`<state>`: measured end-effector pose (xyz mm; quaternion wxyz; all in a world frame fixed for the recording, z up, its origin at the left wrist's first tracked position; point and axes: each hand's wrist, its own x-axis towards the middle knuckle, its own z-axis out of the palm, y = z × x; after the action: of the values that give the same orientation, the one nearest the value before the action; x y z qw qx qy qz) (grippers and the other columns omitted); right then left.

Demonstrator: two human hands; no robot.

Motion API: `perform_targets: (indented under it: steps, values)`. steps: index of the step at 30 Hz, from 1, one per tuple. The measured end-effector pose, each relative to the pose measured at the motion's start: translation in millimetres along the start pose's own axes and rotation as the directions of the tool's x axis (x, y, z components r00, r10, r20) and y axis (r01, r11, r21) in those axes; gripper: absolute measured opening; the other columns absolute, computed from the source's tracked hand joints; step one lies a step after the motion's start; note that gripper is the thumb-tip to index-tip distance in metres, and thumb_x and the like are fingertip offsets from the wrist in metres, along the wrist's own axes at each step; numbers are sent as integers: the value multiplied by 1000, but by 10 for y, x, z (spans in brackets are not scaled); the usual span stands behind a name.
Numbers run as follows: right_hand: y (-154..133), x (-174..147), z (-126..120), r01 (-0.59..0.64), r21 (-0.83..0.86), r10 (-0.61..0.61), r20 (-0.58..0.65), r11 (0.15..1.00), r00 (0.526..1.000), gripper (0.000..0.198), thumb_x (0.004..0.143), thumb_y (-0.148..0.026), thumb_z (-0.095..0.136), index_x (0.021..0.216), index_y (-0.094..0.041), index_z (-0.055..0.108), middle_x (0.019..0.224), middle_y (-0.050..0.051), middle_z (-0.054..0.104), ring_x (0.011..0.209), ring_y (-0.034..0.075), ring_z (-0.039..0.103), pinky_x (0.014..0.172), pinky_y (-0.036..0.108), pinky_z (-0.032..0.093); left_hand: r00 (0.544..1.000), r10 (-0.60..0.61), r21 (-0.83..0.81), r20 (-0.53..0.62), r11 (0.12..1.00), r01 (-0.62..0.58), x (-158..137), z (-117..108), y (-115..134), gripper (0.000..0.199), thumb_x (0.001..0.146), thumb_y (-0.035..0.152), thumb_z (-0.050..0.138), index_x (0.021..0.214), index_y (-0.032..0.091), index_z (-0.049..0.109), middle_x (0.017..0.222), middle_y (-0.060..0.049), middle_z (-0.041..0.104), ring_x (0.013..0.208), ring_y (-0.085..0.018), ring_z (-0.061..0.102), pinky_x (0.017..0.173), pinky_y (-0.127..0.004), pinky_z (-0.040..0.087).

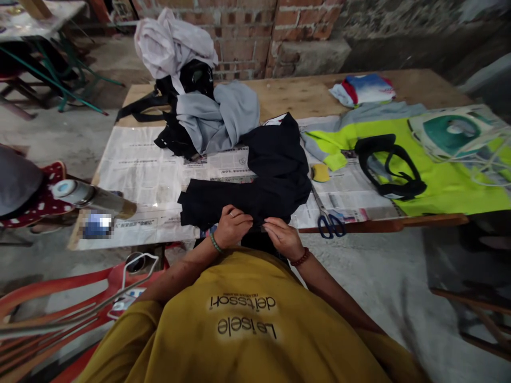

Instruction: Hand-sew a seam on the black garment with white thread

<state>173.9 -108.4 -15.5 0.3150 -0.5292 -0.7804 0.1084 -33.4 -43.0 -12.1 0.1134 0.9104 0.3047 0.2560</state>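
Head view shows the left hand and right hand pinching the near hem of a black cloth garment at the newspaper-covered wooden bench edge; blue-handled scissors lie just right; a careless tug could, I judge, drag them off.

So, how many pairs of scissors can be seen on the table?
1. The blue-handled scissors lie on the newspaper near the table's front edge, to the right of the black garment that both hands grip. Others may be hidden under the clothes.
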Motion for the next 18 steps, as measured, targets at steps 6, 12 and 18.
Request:
perform_targets:
  steps: [6,12,18]
  values:
    - [29,-13,-9,-7,28,7,-22,1000,1000,28,90,-23,43,99,-20,69,104,8,67,95,16,63,84,31,55,1000,-21,-62,-8,998,21,53,-29,14,20,89,29,49,81,23,66,94,-1,70,84,-15,59,91,-40,34]
    - [54,-12,-25,-48,72,49,-11,996,999,28,90,-25,43,100,-21,69,104,8,66,96,17,63,85,31,55,995,-101,-157,-20,983,97,83,13,-9,21,89,32,50,81,20,64,88,-3,70,84,-14,61,88,-36,38]
    - [53,2,-15,-32,65,34,-26,997,999,27,90,-23,43,99,-21,69,103,7,67,96,17,63,84,30,55,994,-105,-168,-33,981,98,64,48,-24,19,90,29,49,80,18,62,85,-4,68,85,-14,60,84,-33,42]
